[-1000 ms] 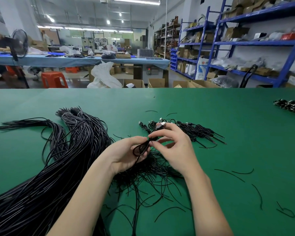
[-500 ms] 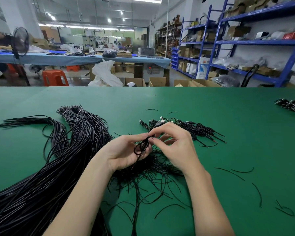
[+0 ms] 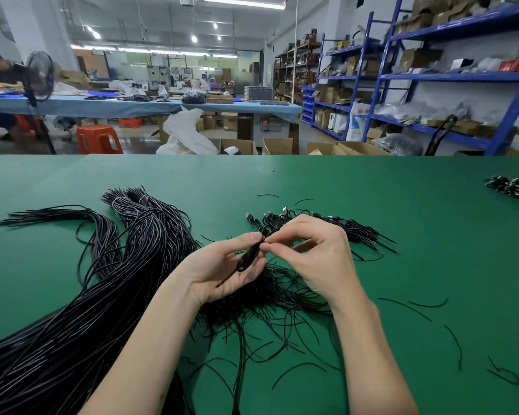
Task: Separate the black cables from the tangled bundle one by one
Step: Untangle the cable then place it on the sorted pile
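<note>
Near left: thick bundle of long black cables [image 3: 72, 310], sweeping across green felt table [image 3: 372, 205]. Centre: loose tangle of thin black wires [image 3: 270, 307], partly hidden under forearms. Above it, left hand [image 3: 222, 271] cradles small folded black cable loop [image 3: 250, 255], fingers curled round it; right hand [image 3: 315, 253] pinches loop's top, thumb and forefinger together. Judged light, limp, snag-prone; grip near one end, draw slowly. Beyond hands: pile of plug-ended black cables [image 3: 342, 227], connectors too small to identify. Far right: another dark cable heap [image 3: 513, 187], cut off by frame edge.

Both hands [image 3: 222, 265] [image 3: 315, 259] raised, fingertips apparently pinching.
</note>
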`<state>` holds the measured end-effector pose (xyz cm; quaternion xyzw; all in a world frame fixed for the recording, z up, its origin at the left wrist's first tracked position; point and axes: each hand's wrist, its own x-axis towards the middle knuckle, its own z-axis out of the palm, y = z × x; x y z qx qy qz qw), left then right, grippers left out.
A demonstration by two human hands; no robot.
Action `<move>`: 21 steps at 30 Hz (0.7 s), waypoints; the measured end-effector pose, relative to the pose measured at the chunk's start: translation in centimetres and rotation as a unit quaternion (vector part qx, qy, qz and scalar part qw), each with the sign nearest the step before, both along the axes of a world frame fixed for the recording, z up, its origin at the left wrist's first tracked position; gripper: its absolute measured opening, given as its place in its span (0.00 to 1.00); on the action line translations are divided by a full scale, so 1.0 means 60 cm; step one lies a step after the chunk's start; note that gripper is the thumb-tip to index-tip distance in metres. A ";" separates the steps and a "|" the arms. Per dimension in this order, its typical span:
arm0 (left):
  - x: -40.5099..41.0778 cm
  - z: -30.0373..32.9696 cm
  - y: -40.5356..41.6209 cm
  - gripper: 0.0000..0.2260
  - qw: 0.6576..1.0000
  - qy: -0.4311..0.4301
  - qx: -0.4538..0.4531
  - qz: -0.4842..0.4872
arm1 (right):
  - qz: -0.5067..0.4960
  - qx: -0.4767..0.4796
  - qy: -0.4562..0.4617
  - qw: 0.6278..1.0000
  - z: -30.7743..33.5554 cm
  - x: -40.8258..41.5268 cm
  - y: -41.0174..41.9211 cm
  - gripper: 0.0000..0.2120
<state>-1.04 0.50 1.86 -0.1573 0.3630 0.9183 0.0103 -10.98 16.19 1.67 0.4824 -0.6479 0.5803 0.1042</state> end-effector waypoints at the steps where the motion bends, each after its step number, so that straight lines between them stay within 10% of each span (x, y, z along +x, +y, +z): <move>1: 0.000 0.000 0.001 0.05 1.000 0.010 -0.013 0.020 | -0.009 -0.005 -0.007 1.000 -0.003 0.001 -0.001 0.05; 5: -0.006 -0.002 0.007 0.10 0.969 0.122 -0.186 0.109 | 0.028 -0.036 -0.264 0.964 -0.017 0.010 -0.017 0.05; 8: -0.007 0.001 0.014 0.16 0.920 0.173 -0.320 0.147 | 0.190 -0.119 -0.626 0.747 -0.029 0.025 -0.040 0.08; 10: -0.004 0.002 0.010 0.17 0.917 0.145 -0.339 0.154 | 0.219 -0.132 -0.713 0.653 -0.036 0.030 -0.051 0.10; 16: -0.001 0.003 0.000 0.19 0.955 0.083 -0.241 0.149 | 0.082 -0.017 -0.486 0.870 -0.030 0.018 -0.042 0.09; 21: 0.000 0.000 -0.001 0.17 0.970 0.076 -0.190 0.128 | 0.033 0.011 -0.374 0.927 -0.024 0.020 -0.034 0.04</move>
